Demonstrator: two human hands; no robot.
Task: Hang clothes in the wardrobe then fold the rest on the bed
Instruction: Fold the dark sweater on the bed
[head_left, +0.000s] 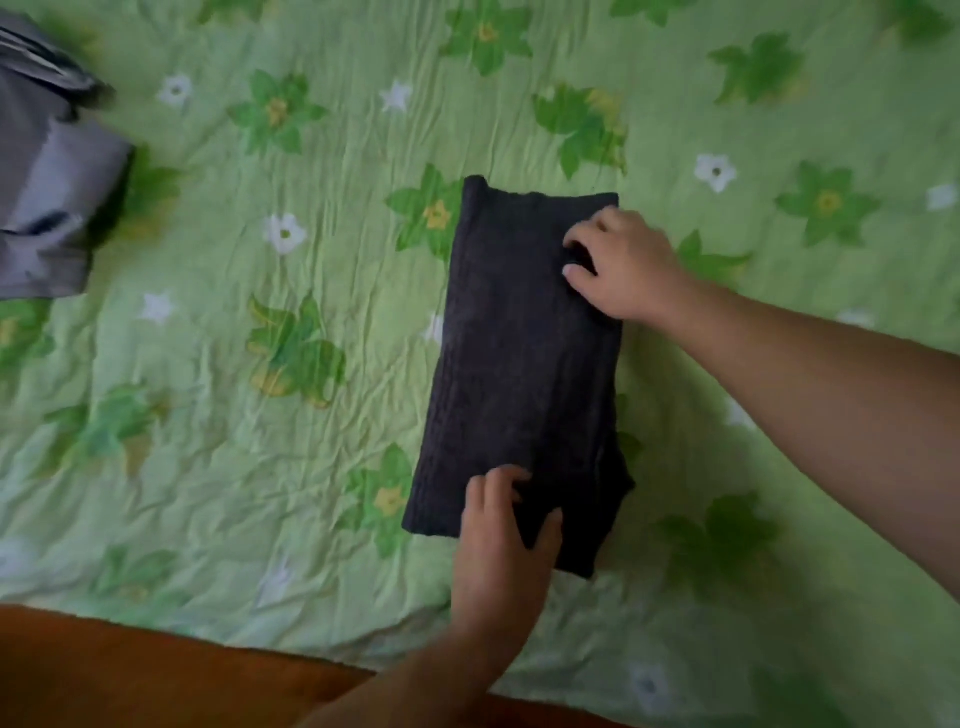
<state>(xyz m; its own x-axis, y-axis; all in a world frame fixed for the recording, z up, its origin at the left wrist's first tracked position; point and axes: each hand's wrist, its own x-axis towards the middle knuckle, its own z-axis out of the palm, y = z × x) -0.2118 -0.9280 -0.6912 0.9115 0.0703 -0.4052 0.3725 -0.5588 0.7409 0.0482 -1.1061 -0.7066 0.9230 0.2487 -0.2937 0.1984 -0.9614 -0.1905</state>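
Note:
A dark knitted garment (519, 364) lies folded into a long narrow rectangle on the bed (285, 467), which is covered by a green flowered sheet. My left hand (501, 540) is at the garment's near end, pinching the fabric between thumb and curled fingers. My right hand (623, 265) is at the far right corner, its thumb and fingers curled onto the fabric and pinching a small fold there.
A pile of grey clothes (47, 171) lies on the bed at the far left. The brown wooden bed edge (130, 675) runs along the bottom of the view.

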